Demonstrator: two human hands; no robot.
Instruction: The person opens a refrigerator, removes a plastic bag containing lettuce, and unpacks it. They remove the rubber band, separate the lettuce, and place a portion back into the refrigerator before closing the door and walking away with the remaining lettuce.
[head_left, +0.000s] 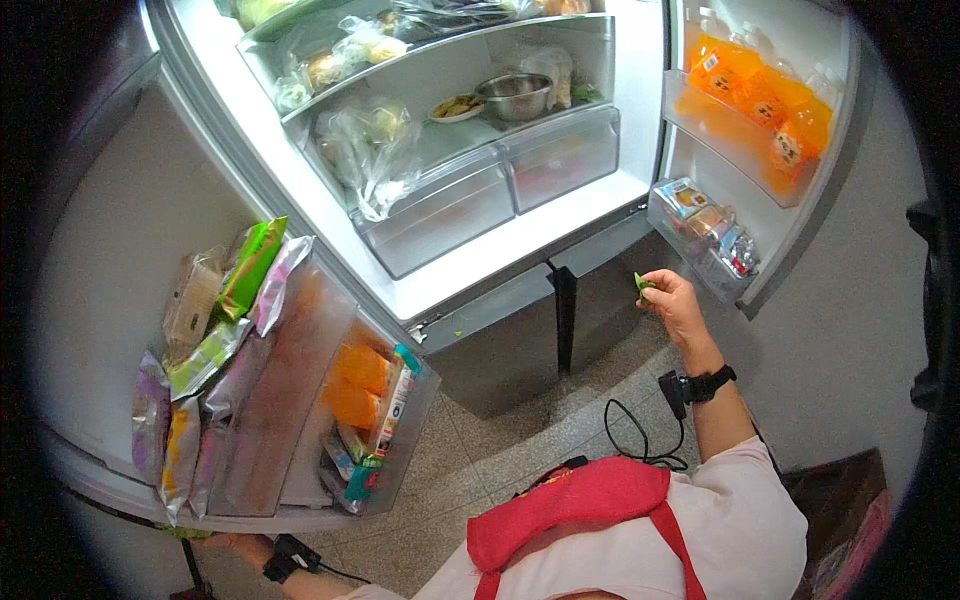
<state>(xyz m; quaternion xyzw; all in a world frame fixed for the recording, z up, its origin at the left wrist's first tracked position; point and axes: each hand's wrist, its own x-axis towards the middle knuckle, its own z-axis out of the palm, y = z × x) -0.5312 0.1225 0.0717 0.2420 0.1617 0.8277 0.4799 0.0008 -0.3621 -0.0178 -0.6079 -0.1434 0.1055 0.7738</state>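
Note:
My right hand (673, 306) pinches a small green leaf scrap (643, 289) between thumb and fingers, in front of the lower right fridge panel. Before me the refrigerator (487, 292) stands with both upper doors swung wide. My left hand (217, 541) is at the lower left, largely hidden by the bottom of the left door. A pale green leafy thing (182, 532) shows at its fingertips; whether the fingers grip it is hidden. A tiny green bit (458, 333) lies on the ledge below the fridge opening.
Inside are a steel bowl (515, 96), a plate of food (457, 108), a bagged vegetable (386, 139) and clear drawers (450, 217). Orange drink bottles (757, 105) fill the right door (787, 225). Snack packets (251, 266) crowd the left door (157, 225). A black cable (637, 442) hangs by my right wrist.

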